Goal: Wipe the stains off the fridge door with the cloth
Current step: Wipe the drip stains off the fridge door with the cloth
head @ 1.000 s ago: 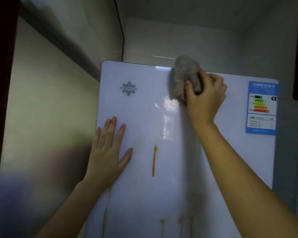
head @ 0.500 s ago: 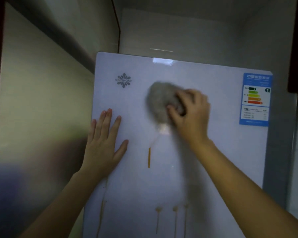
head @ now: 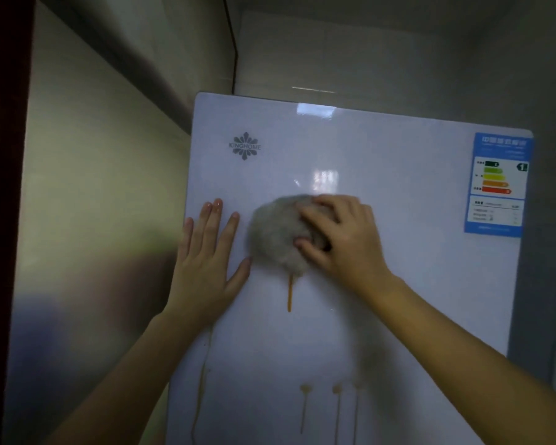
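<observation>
The white fridge door fills the middle of the view. My right hand grips a bunched grey cloth and presses it flat on the door. Just under the cloth runs a vertical orange stain, its top end hidden by the cloth. Three drip stains with round heads mark the door lower down, and a long thin streak runs near the left edge. My left hand lies flat on the door with fingers spread, just left of the cloth.
A blue energy label is stuck at the door's top right. A grey brand logo sits at the top left. A shiny metal wall panel stands close on the left, and a tiled wall rises behind the fridge.
My right hand has swept the cloth down and leftwards from the door's top edge to the top of the orange stain. My left hand has stayed flat on the door.
</observation>
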`<state>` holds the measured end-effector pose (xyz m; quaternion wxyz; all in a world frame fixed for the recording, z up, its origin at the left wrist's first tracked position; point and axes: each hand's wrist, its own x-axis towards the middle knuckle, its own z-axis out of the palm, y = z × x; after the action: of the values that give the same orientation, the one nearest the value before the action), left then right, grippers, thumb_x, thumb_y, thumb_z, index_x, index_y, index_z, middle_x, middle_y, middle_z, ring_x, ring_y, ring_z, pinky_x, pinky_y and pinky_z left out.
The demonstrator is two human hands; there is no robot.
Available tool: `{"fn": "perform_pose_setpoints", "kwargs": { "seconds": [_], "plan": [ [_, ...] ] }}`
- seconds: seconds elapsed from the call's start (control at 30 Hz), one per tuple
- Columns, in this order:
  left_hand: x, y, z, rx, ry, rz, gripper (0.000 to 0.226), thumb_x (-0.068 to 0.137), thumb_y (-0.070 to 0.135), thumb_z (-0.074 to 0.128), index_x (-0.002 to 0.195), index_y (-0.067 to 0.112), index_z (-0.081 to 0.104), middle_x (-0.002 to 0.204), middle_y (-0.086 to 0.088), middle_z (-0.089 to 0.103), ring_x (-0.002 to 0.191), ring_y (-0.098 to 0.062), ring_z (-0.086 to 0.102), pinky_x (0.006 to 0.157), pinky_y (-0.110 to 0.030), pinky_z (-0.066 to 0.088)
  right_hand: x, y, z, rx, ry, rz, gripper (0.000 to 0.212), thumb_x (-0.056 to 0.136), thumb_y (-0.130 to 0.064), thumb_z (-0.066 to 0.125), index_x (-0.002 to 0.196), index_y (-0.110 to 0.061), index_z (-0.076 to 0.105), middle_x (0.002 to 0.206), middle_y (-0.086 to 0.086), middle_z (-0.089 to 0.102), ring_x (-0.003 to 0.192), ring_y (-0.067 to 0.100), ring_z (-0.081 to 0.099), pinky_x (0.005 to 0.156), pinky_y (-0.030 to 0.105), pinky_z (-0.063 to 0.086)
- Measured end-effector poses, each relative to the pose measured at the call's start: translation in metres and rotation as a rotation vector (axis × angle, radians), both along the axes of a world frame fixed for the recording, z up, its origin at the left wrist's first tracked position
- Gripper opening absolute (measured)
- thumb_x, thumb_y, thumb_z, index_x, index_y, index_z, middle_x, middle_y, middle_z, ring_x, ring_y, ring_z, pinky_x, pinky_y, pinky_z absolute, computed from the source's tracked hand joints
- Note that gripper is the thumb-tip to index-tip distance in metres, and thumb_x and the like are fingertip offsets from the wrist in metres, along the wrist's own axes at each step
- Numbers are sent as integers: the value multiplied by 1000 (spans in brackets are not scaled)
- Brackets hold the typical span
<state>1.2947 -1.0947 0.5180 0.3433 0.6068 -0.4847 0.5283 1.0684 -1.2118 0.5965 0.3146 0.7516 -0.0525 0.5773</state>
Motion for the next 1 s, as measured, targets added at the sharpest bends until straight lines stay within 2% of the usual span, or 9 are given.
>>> {"fn": "perform_pose_setpoints", "kwargs": {
  "seconds": [0.13,0.2,0.33,0.43,0.5,0.67,0.73,0.83,1.0],
  "plan": [
    [0,-1,0,2,8,5,74,99,49,40,161,14,21,170,-12,9,159,-27,5,128,-53,11,-24,-17,33,295,-429,64,49,88,-40,68,132,-20,64,125,13,57,115,33,50,95,38,39],
    [-1,-1,0,7,12,6,74,99,49,39,161,14,20,171,-11,8,159,-26,3,129,-52,9,-22,-16,32,386,-495,91,51,89,-42,67,135,-22,61,127,11,53,117,29,46,96,32,34],
    [-2,0,0,6,10,-1,74,99,49,40,160,13,21,170,-13,10,159,-28,5,129,-51,7,-9,-3,-12,215,-208,25,49,85,-41,69,127,-17,67,125,14,59,112,37,53,92,43,42],
    [-3,3,1,19,9,1,74,98,49,40,161,13,21,170,-13,10,159,-29,6,129,-52,7,-18,-6,-53,71,20,-28,48,88,-44,69,128,-18,68,126,11,62,112,32,55,87,43,45],
    [-3,4,1,36,13,9,74,98,49,40,161,14,19,170,-13,9,159,-28,5,129,-52,8,-35,-17,-64,102,-29,-20,46,89,-44,68,126,-17,69,125,11,62,110,33,56,89,43,44],
    [-3,5,1,57,18,34,75,99,50,36,161,14,16,171,-12,5,159,-27,1,129,-51,6,-57,-32,-32,390,-477,54,49,88,-38,68,131,-15,64,122,13,54,111,30,48,93,49,45],
    [-3,4,1,45,16,30,75,99,49,36,161,13,16,171,-13,6,159,-28,2,129,-52,6,-39,-21,-10,458,-563,102,50,88,-37,69,133,-16,63,123,13,53,113,29,47,97,48,44],
    [-3,2,1,24,7,14,74,99,49,37,161,13,17,170,-14,8,159,-29,5,129,-52,7,2,1,-4,411,-478,98,51,84,-38,72,131,-19,64,124,13,56,114,31,49,97,42,40],
    [-1,0,0,-15,-18,4,73,100,50,37,160,12,21,169,-16,12,158,-31,9,129,-52,7,20,19,-65,293,-214,60,53,82,-42,74,131,-25,64,128,4,57,115,25,51,90,37,40]
  ]
}}
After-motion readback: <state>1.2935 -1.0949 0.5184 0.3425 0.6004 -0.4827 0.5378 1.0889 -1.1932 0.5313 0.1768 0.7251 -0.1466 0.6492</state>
